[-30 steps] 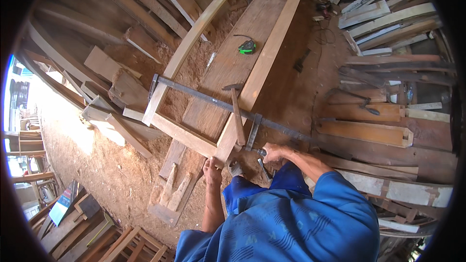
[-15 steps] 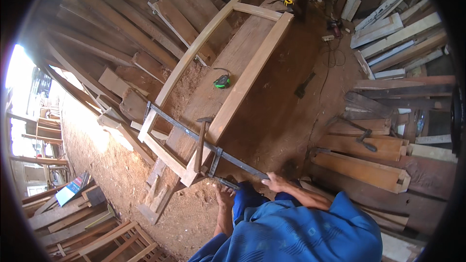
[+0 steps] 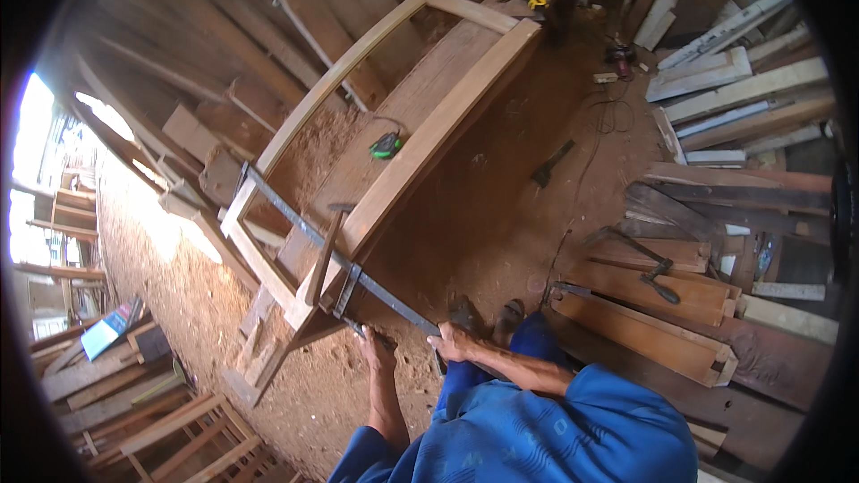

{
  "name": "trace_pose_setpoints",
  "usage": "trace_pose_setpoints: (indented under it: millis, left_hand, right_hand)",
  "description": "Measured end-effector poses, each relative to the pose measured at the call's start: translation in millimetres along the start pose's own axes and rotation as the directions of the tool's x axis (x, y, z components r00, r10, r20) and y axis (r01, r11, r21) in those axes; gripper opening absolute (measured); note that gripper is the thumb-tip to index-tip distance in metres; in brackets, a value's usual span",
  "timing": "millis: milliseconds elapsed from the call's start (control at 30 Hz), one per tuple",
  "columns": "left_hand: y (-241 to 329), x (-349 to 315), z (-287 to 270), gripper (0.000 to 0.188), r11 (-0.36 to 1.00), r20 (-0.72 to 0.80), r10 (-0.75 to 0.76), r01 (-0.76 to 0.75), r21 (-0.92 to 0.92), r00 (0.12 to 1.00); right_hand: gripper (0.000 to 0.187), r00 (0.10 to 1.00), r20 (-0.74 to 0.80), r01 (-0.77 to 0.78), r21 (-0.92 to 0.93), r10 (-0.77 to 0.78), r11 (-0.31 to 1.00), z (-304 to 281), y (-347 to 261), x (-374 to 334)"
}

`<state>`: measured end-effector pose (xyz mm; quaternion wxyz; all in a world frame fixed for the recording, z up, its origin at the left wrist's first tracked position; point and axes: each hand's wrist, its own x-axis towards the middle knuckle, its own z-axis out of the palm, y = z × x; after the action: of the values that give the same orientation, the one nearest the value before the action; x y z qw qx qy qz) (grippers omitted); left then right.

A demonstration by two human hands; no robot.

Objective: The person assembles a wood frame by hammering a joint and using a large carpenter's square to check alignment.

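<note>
A pale wooden frame [image 3: 419,141] with one curved side lies across a long plank bench [image 3: 407,116]. Across its near end runs a metal bar clamp [image 3: 295,215], its far jaw at the frame's curved side and its sliding jaw by the straight rail. My right hand [image 3: 455,342] is closed around the near end of the clamp's bar. Below the sliding jaw, my left hand [image 3: 378,349] is closed on the clamp's screw handle, which its fingers partly hide. A hammer [image 3: 327,250] rests on the near corner of the frame, beside the bar.
A green tape measure [image 3: 386,146] lies on the bench inside the frame; a yellow tape measure [image 3: 537,3] sits farther along. Boards [image 3: 698,268] and a second clamp [image 3: 660,279] lie at right. A power tool [image 3: 619,55] with a cord is on the floor. Timber leans at left.
The view has shifted, with the frame and clamp now lower and more to the left. My left hand has come up onto the screw handle; my right hand keeps hold of the bar end.
</note>
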<state>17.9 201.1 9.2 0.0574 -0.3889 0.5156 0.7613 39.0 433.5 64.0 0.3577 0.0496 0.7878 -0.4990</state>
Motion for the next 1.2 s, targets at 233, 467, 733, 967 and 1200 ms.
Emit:
trace_pose_setpoints:
  millis: [233,467,733,967,1200]
  left_hand:
    - [3,5,14,0.025,0.988,-0.161,0.105,-0.084,0.133,0.981]
    - [6,-2,22,0.029,0.94,-0.326,0.239,-0.134,0.313,0.915]
    - [-7,9,26,0.04,0.843,-0.407,0.287,-0.027,0.537,0.867]
    - [-13,10,19,0.042,0.77,-0.431,0.346,0.011,0.638,0.833]
    - [-3,-2,24,0.048,0.844,-0.449,0.159,0.116,0.524,0.879]
  right_hand:
    - [0.046,0.992,0.103,0.067,0.038,-0.07,0.997,11,31,31]
    - [0.044,0.964,0.207,0.179,-0.031,-0.169,0.983,10,26,45]
    - [0.036,0.95,0.226,0.243,-0.094,-0.217,0.966,-24,2,24]
    - [0.039,0.876,0.443,0.315,-0.229,-0.19,0.921,-43,-12,22]
    - [0.045,0.893,0.434,0.324,-0.435,-0.12,0.84,-46,-12,22]
